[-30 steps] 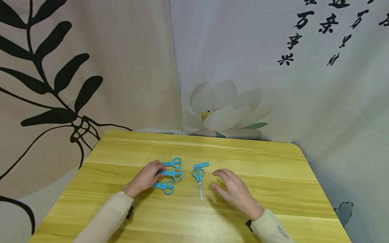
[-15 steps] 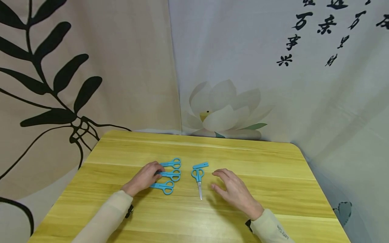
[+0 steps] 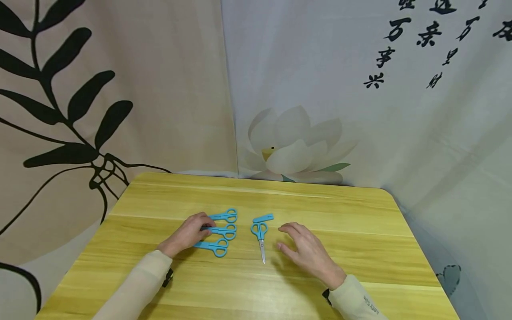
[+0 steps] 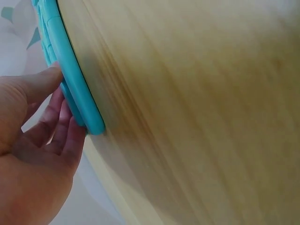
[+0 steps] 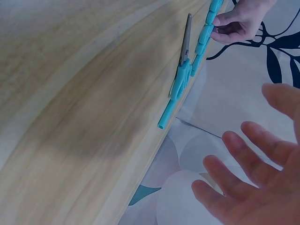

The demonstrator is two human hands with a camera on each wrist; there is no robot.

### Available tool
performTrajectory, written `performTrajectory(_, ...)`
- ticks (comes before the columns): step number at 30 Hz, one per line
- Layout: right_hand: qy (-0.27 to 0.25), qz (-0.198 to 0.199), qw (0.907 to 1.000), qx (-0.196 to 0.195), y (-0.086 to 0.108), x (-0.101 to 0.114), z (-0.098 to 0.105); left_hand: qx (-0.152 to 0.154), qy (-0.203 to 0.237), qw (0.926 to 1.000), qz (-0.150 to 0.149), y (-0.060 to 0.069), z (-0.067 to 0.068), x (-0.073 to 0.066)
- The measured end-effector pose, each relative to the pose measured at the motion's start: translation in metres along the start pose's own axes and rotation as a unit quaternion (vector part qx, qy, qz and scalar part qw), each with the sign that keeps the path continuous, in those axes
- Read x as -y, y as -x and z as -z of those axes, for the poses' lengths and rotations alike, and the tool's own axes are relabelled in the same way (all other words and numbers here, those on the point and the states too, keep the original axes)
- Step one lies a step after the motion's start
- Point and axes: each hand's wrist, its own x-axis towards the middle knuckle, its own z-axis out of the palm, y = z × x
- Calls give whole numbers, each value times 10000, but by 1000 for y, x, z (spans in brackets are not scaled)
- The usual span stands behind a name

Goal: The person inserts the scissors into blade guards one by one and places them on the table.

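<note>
My left hand [image 3: 188,233] pinches the covered end of the middle pair of blue scissors [image 3: 223,230], which lies on the wooden table. Beyond it lies another pair of blue-handled scissors [image 3: 225,216], and nearer me a third pair [image 3: 212,246]; all three handles point right. In the left wrist view, thumb and fingers meet a blue cover [image 4: 77,89]. Right of them lies an uncovered pair of scissors [image 3: 260,233], its metal blades toward me. A loose blue blade cover [image 3: 263,218] sits just past its handles. My right hand [image 3: 310,253] hovers beside this pair, fingers relaxed, holding nothing.
The yellow wooden table [image 3: 340,209] has rounded far corners. Behind it hangs a light curtain [image 3: 180,89] printed with dark leaves, a lotus and black characters.
My left hand and the middle scissors have slid slightly left. My right hand stays where it was. The whole head view has shifted a little.
</note>
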Motion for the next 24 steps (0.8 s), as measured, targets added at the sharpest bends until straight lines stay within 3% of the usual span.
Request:
performTrajectory(8,6,-19,10000,82,-3,0,-3,19,306,9995,102,8,6,6)
performTrajectory(13,-87,68,9997,217,-6,-1,-4,-152,275,9995,95,19,11,-2)
performTrajectory(18,-209,411,9963,724,-13,-3,-4,-455,59,9989,82,32,14,-20)
performTrajectory(24,-422,1053,9826,1469,-28,-11,-13,-881,-156,9957,-224,45,11,-35)
